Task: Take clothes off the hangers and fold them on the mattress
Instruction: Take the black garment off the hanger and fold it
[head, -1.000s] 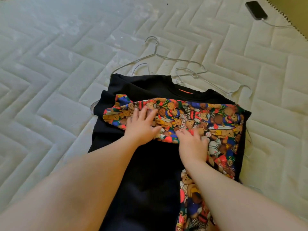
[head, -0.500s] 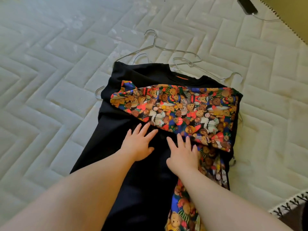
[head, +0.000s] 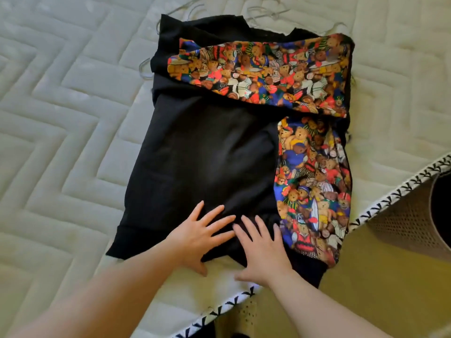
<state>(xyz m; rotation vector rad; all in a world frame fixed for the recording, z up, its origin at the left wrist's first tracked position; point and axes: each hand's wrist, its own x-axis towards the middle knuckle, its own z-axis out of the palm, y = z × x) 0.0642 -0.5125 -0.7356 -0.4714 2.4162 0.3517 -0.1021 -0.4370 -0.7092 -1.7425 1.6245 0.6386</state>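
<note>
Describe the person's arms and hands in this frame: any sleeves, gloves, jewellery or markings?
Both arms are bare as far as the frame reaches: no sleeve covers the left forearm or the right forearm. The left hand and the right hand wear no gloves. No ring, watch, bracelet or marking shows on either, though the picture is slightly soft.

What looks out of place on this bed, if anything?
Wire hangers lie partly trapped under the top of the black garment, whose lower right corner overhangs the edge of the mattress. Nothing looks damaged.
</note>
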